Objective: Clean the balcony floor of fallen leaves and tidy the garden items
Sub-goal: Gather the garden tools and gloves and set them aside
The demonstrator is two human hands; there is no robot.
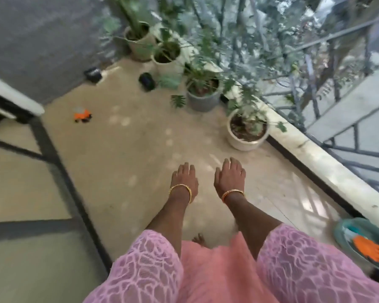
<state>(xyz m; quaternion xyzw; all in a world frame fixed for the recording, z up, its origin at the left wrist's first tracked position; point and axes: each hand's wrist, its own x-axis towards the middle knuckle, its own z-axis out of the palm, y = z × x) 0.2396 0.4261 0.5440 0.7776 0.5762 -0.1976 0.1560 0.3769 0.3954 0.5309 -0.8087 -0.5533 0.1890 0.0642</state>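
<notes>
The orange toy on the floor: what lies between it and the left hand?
Only bare balcony floor with pale light spots lies between the orange toy and the left hand, as the head view shows.

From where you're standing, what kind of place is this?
Most likely a home balcony. Potted plants line a low stone ledge, a metal railing runs along it with trees beyond, and the tiled floor has an orange toy lying on it.
</notes>
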